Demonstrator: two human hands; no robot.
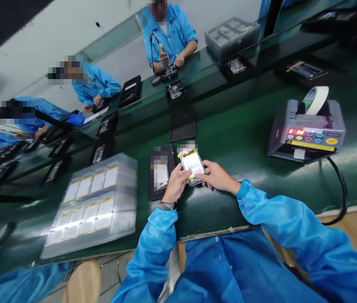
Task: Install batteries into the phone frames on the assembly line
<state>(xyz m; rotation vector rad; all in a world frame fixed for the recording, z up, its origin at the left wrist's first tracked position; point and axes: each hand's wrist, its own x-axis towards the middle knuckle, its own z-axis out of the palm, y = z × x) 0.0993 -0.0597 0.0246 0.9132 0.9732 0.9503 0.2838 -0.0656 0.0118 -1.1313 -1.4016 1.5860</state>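
Between my two hands is an opened phone with a white battery in it, tilted above the green bench. My left hand grips its left edge, thumb lying over the battery. On the other side my right hand holds the right edge, its thumb pressing near the battery's lower end. Just left of my hands a black tray carries another phone part with a white battery. A second black tray lies beyond the held phone.
Stacked clear trays of batteries stand to the left. A tape dispenser with a lit display sits at the right, its black cable hanging over the edge. Co-workers in blue work across a line carrying several black trays. A wooden stool is below left.
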